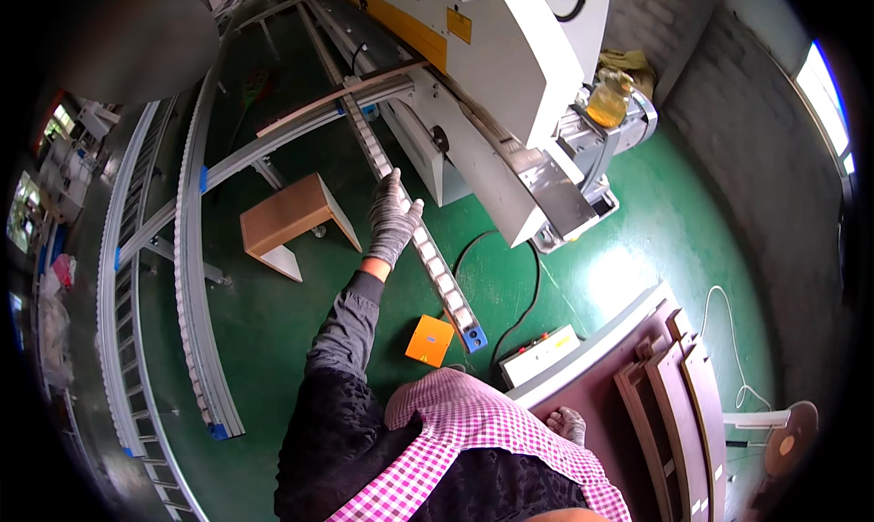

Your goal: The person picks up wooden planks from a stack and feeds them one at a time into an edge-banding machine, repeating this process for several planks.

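Head view, workshop with green floor.

Left hand: grey knitted glove, arm stretched far forward, palm and fingers laid flat on the long narrow roller rail of white wheels with a blue end cap. Fingers extended, not curled; nothing is clasped, only touched. The rail runs from the large white-and-yellow machine at the far side down to the near centre.

Right hand: gloved, near right, resting on the edge of the dark brown flat panel. Fingers appear bent over the edge, but the pink checked apron covers part of the hand, so whether it grips cannot be told.

Progress, as judged: no board lies on the rail under the left hand. Narrow brown wooden strips are stacked on the panel at near right.

Other items: small brown wooden stool-like box on the floor left of the hand; orange square object near the rail's end; curved grey roller conveyor tracks at left.

Hidden or unclear: the machine's far end and the room's edges bend away into the dark rim; the left bench area is blurred.
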A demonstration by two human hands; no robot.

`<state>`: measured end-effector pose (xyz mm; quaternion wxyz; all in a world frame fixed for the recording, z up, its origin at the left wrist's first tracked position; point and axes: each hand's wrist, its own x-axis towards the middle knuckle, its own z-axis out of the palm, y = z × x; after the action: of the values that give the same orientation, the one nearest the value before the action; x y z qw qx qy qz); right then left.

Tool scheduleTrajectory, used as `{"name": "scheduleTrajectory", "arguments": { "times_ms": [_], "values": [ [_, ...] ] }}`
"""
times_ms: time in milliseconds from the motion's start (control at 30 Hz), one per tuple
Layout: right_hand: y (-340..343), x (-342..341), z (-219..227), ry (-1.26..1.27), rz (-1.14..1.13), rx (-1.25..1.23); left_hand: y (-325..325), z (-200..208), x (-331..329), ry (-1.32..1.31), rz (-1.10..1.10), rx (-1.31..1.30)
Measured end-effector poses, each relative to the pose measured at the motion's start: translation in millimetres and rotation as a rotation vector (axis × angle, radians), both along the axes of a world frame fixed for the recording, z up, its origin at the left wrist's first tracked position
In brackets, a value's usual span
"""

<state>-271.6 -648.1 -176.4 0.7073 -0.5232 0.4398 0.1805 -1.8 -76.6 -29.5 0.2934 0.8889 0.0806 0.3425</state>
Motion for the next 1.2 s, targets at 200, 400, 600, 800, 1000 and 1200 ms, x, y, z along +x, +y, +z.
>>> {"name": "scheduleTrajectory", "arguments": {
  "times_ms": [200, 400, 600, 800, 1000, 1200],
  "values": [
    [16.1, 15.5, 9.4, 0.139, -0.073, -0.119, 35.6, -3.3, 67.8, 0.463, 0.204, 0.213],
    [14.8, 10.9, 0.7, 0.097, -0.118, -0.062, 53.6, -17.0, 106.0, 0.659, 0.358, 0.252],
    [14.4, 18.0, -9.3, 0.226, -0.16, -0.183, 98.1, -1.7, 146.6, 0.592, 0.439, 0.382],
    [8.4, 26.4, -22.8, 0.303, -0.153, -0.141, 141.7, 22.1, 191.6, 0.661, 0.339, 0.35],
    [-1.9, 19.4, -46.1, 0.318, -0.142, -0.01, 155.3, -31.4, 188.9, 0.572, -0.099, 0.4],
    [13.5, 1.1, -44.1, -0.08, -0.049, -0.032, 99.5, -20.5, 104.1, 0.601, -0.184, 0.507]
  ]
}}
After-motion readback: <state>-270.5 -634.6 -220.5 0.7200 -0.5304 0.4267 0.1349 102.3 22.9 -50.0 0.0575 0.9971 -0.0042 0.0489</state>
